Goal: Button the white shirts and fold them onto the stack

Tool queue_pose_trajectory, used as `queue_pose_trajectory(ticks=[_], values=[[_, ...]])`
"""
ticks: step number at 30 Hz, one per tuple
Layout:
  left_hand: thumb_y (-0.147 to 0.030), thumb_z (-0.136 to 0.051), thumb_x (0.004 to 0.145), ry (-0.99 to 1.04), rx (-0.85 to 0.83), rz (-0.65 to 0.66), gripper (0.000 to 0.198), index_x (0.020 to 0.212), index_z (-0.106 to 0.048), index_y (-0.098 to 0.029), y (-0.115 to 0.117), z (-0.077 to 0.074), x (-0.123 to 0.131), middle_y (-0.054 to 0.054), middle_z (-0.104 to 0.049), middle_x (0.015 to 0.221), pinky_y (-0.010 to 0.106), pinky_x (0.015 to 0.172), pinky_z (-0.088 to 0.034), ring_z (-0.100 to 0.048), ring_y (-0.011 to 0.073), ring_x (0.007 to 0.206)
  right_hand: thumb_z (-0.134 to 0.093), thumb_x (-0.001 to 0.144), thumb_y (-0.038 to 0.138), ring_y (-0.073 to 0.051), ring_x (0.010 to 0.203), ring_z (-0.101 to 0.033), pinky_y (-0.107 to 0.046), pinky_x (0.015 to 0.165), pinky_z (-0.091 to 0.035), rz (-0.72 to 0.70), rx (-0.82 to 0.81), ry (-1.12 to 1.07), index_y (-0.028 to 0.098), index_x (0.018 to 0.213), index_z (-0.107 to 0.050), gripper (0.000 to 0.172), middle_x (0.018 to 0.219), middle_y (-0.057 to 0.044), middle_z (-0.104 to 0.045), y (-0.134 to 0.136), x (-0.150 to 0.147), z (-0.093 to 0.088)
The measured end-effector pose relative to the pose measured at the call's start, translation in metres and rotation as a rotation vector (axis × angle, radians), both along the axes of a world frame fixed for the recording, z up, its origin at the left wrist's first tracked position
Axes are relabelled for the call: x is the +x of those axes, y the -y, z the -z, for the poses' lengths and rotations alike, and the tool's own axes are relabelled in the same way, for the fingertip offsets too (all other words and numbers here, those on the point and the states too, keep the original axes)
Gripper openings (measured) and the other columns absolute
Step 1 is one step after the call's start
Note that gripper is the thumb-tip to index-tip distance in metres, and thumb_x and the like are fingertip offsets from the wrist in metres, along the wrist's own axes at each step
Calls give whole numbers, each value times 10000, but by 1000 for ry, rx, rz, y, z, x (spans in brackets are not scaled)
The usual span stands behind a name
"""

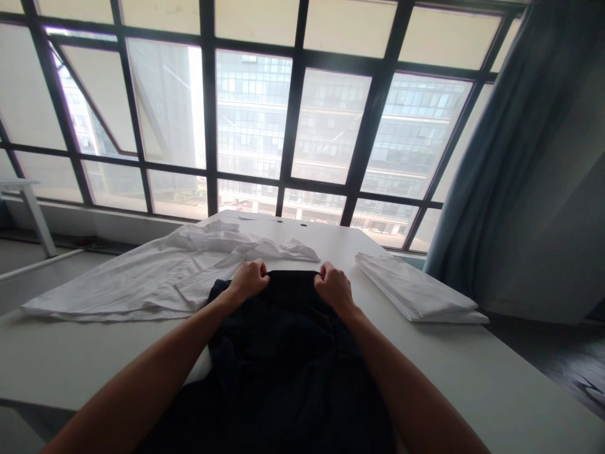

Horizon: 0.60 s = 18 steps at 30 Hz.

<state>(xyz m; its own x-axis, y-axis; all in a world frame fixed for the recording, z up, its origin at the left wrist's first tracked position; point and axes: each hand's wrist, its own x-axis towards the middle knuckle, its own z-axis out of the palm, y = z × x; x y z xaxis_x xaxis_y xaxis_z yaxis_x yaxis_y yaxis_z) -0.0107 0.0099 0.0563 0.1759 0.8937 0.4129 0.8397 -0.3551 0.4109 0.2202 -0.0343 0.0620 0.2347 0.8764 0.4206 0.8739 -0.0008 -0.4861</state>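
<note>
A black garment [283, 353] lies on the white table [472, 378] in front of me and runs off its near edge. My left hand [249, 279] is closed on the garment's far edge at the left. My right hand [333, 285] is closed on the same edge at the right. Both fists sit close together, knuckles up. Just beyond them a crumpled white garment [155, 277] is spread over the table's left half.
A folded white cloth [416, 293] lies at the table's right side. A large window with dark frames [293, 126] stands behind the table. A blue-grey curtain [529, 176] hangs at the right. Another white table's leg [35, 214] shows at far left.
</note>
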Motion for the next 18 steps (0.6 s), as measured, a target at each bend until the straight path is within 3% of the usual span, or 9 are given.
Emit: queue_pose_trajectory(ticks=[3, 6, 8, 10, 12, 14, 18], values=[[-259, -591, 788, 237, -163, 81, 145, 829, -659, -137, -4, 2, 0, 84, -717, 761, 343, 761, -526, -695, 264, 807, -462, 867, 307, -224, 629, -670, -300, 618, -499, -197, -178, -409, 164, 880, -672, 254, 644, -61, -684, -4, 3, 3], [-349, -577, 842, 499, -176, 263, 370, 1132, -625, -124, -10, 10, 3, 141, -730, 1091, 388, 898, -528, -677, 285, 1048, -457, 916, 390, -233, 925, -705, -334, 807, -545, -486, -134, -596, 185, 1097, -693, 361, 975, -78, -754, -10, 6, 9], [-370, -616, 829, 490, -71, 362, 553, 1321, -531, -131, -11, 19, 5, 178, -572, 1398, 430, 1069, -431, -529, 304, 1305, -550, 887, 386, -232, 1172, -616, -356, 992, -479, -564, 4, -483, 210, 1214, -669, 390, 1238, -71, -689, -11, 5, 14], [-362, -652, 807, 327, -19, 414, 567, 1320, -558, -138, -10, 28, 6, 182, -470, 1495, 460, 1156, -327, -413, 330, 1402, -609, 851, 321, -235, 1188, -599, -358, 1037, -441, -562, 53, -280, 190, 1183, -695, 367, 1264, -88, -672, -9, 2, 20], [-352, -663, 808, 132, -29, 449, 406, 1164, -674, -158, -5, 35, 6, 165, -548, 1426, 469, 1153, -331, -466, 351, 1356, -613, 844, 272, -223, 1031, -659, -331, 951, -478, -544, 7, -82, 176, 1028, -747, 247, 1120, -95, -721, -5, -3, 26], [-330, -660, 820, -29, -39, 483, 260, 1020, -733, -180, 1, 38, 8, 139, -654, 1273, 446, 1085, -414, -577, 340, 1227, -617, 859, 304, -207, 881, -680, -304, 832, -495, -503, -77, 63, 189, 886, -757, 183, 964, -78, -741, -2, -10, 33], [-315, -680, 815, -234, -69, 535, 247, 1007, -754, -179, 10, 37, 13, 110, -697, 1048, 353, 882, -519, -665, 291, 989, -634, 854, 503, -244, 820, -692, -313, 731, -472, -299, -217, 214, 206, 838, -732, 313, 850, -83, -743, -4, -23, 41]])
